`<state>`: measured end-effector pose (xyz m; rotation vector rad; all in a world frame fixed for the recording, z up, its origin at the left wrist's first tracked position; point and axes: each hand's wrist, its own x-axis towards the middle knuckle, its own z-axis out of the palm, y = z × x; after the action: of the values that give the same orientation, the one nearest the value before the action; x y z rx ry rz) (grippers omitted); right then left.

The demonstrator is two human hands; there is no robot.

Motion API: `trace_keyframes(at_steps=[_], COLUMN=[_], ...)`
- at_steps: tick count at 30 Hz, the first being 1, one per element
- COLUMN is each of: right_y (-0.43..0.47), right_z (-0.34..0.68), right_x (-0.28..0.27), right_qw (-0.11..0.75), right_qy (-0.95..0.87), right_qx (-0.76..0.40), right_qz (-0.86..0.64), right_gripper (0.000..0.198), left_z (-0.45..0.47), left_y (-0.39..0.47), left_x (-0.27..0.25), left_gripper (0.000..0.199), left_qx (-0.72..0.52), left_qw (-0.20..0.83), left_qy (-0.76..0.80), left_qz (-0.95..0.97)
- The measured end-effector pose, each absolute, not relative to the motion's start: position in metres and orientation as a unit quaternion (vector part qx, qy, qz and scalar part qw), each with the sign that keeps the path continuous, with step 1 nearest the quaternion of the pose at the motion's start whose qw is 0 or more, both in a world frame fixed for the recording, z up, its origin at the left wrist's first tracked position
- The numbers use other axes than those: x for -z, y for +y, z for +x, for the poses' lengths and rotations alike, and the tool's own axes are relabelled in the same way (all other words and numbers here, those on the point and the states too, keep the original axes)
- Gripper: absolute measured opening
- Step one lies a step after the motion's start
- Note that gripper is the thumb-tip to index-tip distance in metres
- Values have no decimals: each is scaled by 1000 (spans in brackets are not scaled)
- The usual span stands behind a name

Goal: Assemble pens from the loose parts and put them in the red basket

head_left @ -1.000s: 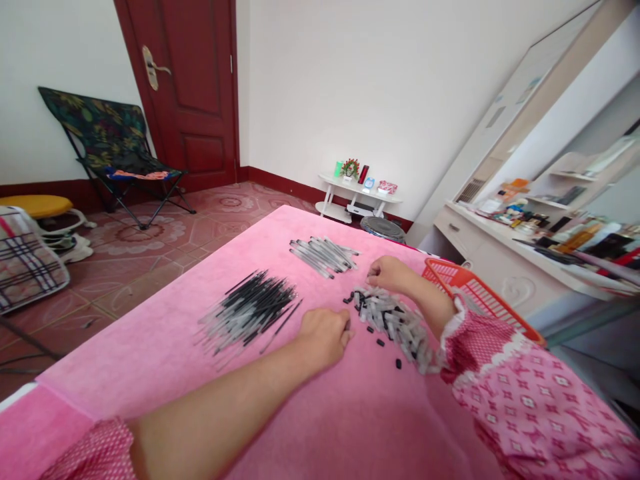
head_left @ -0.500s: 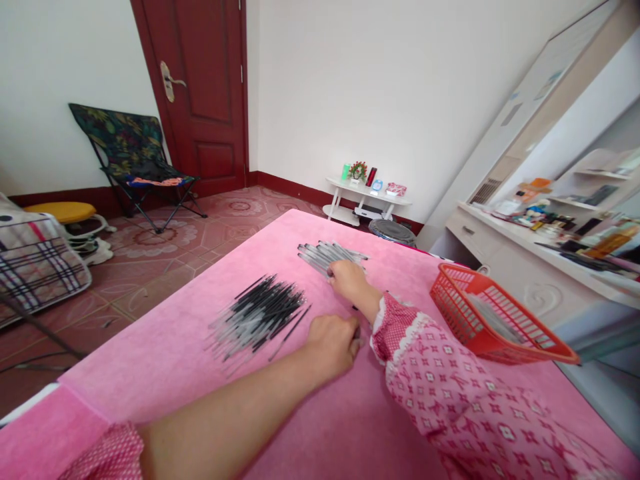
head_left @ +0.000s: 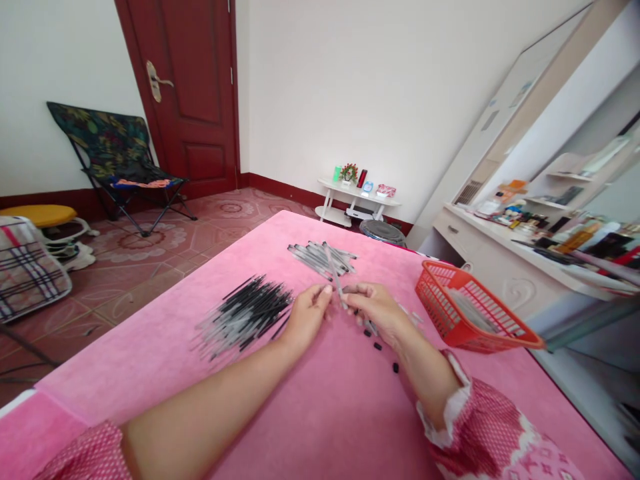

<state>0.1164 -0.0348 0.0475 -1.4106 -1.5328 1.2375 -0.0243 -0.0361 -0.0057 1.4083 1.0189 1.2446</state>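
Note:
My right hand [head_left: 373, 308] pinches the lower end of a clear, pale pen barrel [head_left: 335, 272], which points up and away over the table. Close on its left, my left hand [head_left: 309, 312] has its thumb and fingers pressed together; whatever they may hold is too small to make out. Just beyond both hands lies a pile of clear pen barrels [head_left: 313, 259] with dark ends. A larger heap of thin black-and-clear pen refills [head_left: 253, 317] spreads to the left of my left hand. Several small black plugs [head_left: 377, 346] lie beneath and beside my right wrist.
The table has a pink cloth [head_left: 300, 420]. An orange plastic basket [head_left: 475, 337] with clear pieces inside stands at its right edge. Beyond are a cluttered dresser [head_left: 495, 247], a low white stand [head_left: 357, 188], a folding chair [head_left: 110, 153] and a red door [head_left: 195, 87].
My right hand has come back from the pile of pen barrels with one in its fingers. My left hand has turned and moved up beside it. The view has shifted slightly right.

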Motion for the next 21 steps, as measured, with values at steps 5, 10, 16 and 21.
trace_keyframes(at_steps=[5,10,16,21], right_y=[-44,-41,-44,-42], right_z=[113,122,122,125], right_x=[-29,-27,-23,-16], right_qw=[377,437,491,582], right_qy=[-640,-668,-575,-462], right_qx=[-442,-328,-452,-479], right_qz=[-503,-505,-474,-468], right_gripper=[19,19,26,31], left_z=[-25,-26,-20,-18], left_y=[-38,-35,-38,-38], left_x=[-1,4,9,9], left_gripper=[34,36,29,26], left_qx=[-538,-500,-421,-492], left_qw=[540,534,521,477], left_qy=[351,342,319,379], left_qz=[544,590,670,622])
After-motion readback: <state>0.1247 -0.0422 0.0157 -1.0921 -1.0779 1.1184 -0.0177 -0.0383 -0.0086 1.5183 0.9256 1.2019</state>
